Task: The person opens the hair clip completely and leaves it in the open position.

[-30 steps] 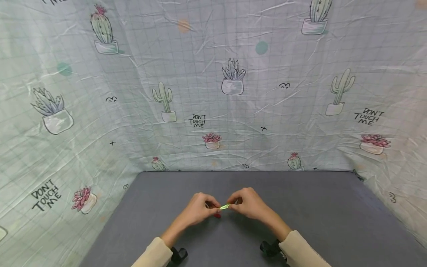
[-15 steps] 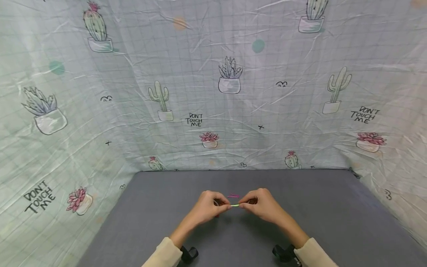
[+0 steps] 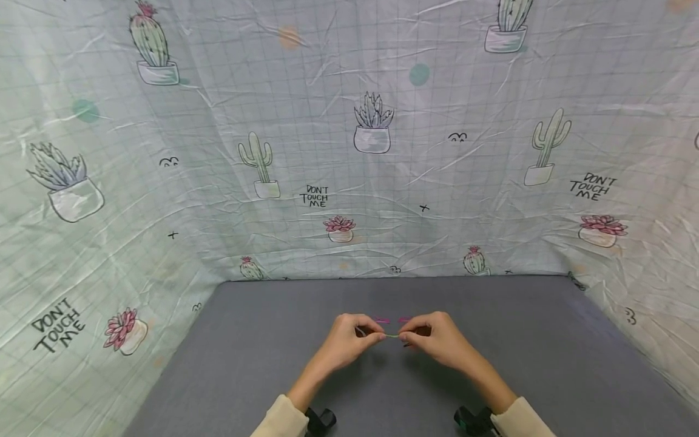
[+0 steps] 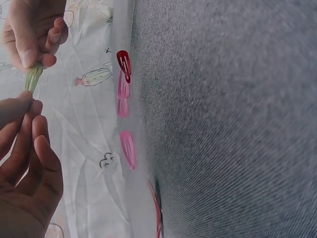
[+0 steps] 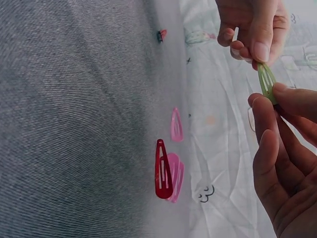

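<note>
A green snap hair clip (image 5: 267,83) is held between my two hands, above the table. My left hand (image 3: 352,340) pinches its narrow end between thumb and fingertips. The wider end is pinched by my right hand (image 3: 437,340). In the head view the clip looks like a thin line, and fingertips cover both its ends. Beyond the hands lie pink hair clips (image 4: 128,148), and a red hair clip (image 5: 162,171) lies nearer, overlapping a pink one in the right wrist view.
The grey table (image 3: 273,315) stretches under both hands. At its far edge hangs a cactus-print sheet (image 3: 306,121), which also encloses the sides. A small red and dark item (image 5: 161,34) lies farther along the table.
Both hands have shifted right in the head view, still pinching the green hair clip, which is turned more edge-on. Pink clips have come into sight behind the hands; the red item by the left hand is hidden.
</note>
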The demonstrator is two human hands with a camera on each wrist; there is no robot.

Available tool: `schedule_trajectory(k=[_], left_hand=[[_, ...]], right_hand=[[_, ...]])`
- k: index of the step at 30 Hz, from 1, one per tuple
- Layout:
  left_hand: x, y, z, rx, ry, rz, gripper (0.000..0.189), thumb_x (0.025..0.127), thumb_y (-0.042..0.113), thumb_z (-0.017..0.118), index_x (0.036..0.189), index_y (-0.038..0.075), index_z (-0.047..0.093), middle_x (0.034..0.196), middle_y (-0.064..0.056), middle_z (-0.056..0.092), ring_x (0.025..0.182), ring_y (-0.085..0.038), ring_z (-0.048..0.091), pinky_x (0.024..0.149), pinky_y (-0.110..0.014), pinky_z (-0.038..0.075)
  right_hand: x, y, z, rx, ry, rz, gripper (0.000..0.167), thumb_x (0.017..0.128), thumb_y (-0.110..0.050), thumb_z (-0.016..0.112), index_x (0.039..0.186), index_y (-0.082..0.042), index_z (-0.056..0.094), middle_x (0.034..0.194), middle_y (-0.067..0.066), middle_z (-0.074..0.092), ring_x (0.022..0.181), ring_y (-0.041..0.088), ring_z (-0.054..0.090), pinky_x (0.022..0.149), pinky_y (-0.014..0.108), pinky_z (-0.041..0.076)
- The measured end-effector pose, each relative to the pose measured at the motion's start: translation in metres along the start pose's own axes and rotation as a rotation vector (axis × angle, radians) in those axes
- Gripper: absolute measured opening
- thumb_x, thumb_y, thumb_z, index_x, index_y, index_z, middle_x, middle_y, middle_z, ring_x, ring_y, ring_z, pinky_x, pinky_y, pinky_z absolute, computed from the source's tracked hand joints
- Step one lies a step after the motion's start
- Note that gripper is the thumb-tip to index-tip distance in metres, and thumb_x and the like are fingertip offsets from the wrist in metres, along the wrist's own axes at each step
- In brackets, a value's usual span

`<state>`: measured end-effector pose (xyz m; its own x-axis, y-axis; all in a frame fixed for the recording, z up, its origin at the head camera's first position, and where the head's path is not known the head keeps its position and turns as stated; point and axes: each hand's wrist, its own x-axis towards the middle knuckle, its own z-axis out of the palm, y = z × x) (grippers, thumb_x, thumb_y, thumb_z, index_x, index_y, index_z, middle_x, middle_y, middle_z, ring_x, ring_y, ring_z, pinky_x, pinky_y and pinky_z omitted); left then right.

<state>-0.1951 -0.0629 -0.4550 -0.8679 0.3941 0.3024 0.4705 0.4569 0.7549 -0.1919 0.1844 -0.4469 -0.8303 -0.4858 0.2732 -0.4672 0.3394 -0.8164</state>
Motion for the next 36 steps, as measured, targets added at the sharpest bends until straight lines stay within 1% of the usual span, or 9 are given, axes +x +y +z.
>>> schedule_trajectory(k=[3, 6, 8, 10, 13, 19, 24, 29, 36], left_hand=[[-0.001, -0.001, 0.002, -0.012, 0.002, -0.002, 0.007, 0.093, 0.021, 0.078, 0.093, 0.015, 0.082, 0.089, -0.001, 0.078, 0.071, -0.001, 0.065, 0.066, -0.02, 0.055], [-0.002, 0.0, 0.003, -0.02, 0.014, 0.002, 0.007, 0.093, 0.021, 0.078, 0.092, 0.016, 0.082, 0.089, -0.001, 0.078, 0.072, -0.001, 0.065, 0.067, -0.021, 0.055], [-0.003, 0.0, 0.004, -0.023, 0.023, 0.001, 0.006, 0.092, 0.022, 0.079, 0.092, 0.017, 0.082, 0.089, 0.0, 0.079, 0.073, -0.001, 0.066, 0.068, -0.021, 0.056], [-0.003, 0.0, 0.004, -0.021, 0.029, 0.006, 0.006, 0.093, 0.022, 0.079, 0.092, 0.017, 0.082, 0.089, 0.0, 0.079, 0.074, 0.0, 0.066, 0.069, -0.021, 0.056], [-0.004, 0.0, 0.004, -0.017, 0.033, 0.007, 0.005, 0.093, 0.021, 0.078, 0.092, 0.018, 0.082, 0.089, 0.002, 0.079, 0.074, 0.002, 0.066, 0.069, -0.021, 0.056], [-0.005, -0.001, 0.005, -0.025, 0.034, -0.006, 0.005, 0.093, 0.021, 0.078, 0.093, 0.018, 0.082, 0.09, 0.002, 0.079, 0.074, 0.002, 0.066, 0.07, -0.021, 0.056], [-0.006, -0.002, 0.005, -0.033, 0.034, -0.012, 0.006, 0.093, 0.022, 0.078, 0.093, 0.018, 0.082, 0.09, 0.002, 0.079, 0.075, 0.002, 0.066, 0.07, -0.021, 0.056], [-0.007, -0.003, 0.005, -0.052, 0.034, -0.016, 0.006, 0.093, 0.022, 0.078, 0.093, 0.018, 0.082, 0.089, 0.002, 0.079, 0.074, 0.001, 0.066, 0.07, -0.023, 0.057], [-0.009, -0.006, 0.007, -0.053, 0.041, -0.002, 0.005, 0.093, 0.02, 0.078, 0.093, 0.018, 0.082, 0.089, 0.001, 0.079, 0.075, 0.002, 0.066, 0.07, -0.025, 0.057]], right_hand=[[-0.001, 0.003, 0.001, -0.007, 0.001, -0.005, 0.017, 0.097, -0.019, 0.072, 0.1, -0.004, 0.08, 0.09, 0.019, 0.078, 0.07, 0.025, 0.073, 0.064, 0.035, 0.061], [-0.002, 0.005, 0.002, -0.007, 0.01, -0.023, 0.018, 0.097, -0.019, 0.072, 0.1, -0.003, 0.08, 0.089, 0.019, 0.078, 0.07, 0.028, 0.073, 0.063, 0.033, 0.061], [-0.002, 0.005, 0.002, -0.009, 0.021, -0.042, 0.019, 0.097, -0.018, 0.072, 0.1, -0.001, 0.08, 0.089, 0.018, 0.078, 0.069, 0.028, 0.073, 0.063, 0.03, 0.06], [-0.002, 0.007, 0.003, -0.012, 0.036, -0.062, 0.018, 0.096, -0.018, 0.073, 0.099, -0.003, 0.08, 0.088, 0.017, 0.078, 0.069, 0.026, 0.073, 0.062, 0.028, 0.059], [-0.002, 0.009, 0.003, -0.015, 0.053, -0.082, 0.016, 0.096, -0.019, 0.073, 0.099, -0.004, 0.081, 0.087, 0.016, 0.078, 0.068, 0.024, 0.073, 0.062, 0.028, 0.059], [-0.003, 0.012, 0.005, -0.003, 0.064, -0.093, 0.016, 0.095, -0.019, 0.074, 0.098, -0.005, 0.081, 0.085, 0.015, 0.078, 0.068, 0.025, 0.073, 0.061, 0.028, 0.059], [-0.004, 0.012, 0.007, 0.006, 0.065, -0.086, 0.011, 0.093, -0.015, 0.077, 0.096, -0.006, 0.081, 0.087, 0.009, 0.079, 0.068, 0.025, 0.073, 0.061, 0.028, 0.06], [-0.005, 0.012, 0.008, 0.003, 0.078, -0.109, 0.007, 0.091, -0.012, 0.078, 0.093, -0.007, 0.081, 0.086, 0.007, 0.078, 0.066, 0.025, 0.073, 0.059, 0.028, 0.059], [-0.006, 0.016, 0.011, -0.007, 0.094, -0.15, 0.005, 0.091, -0.012, 0.078, 0.094, -0.01, 0.081, 0.085, 0.006, 0.077, 0.065, 0.025, 0.071, 0.058, 0.028, 0.059]])
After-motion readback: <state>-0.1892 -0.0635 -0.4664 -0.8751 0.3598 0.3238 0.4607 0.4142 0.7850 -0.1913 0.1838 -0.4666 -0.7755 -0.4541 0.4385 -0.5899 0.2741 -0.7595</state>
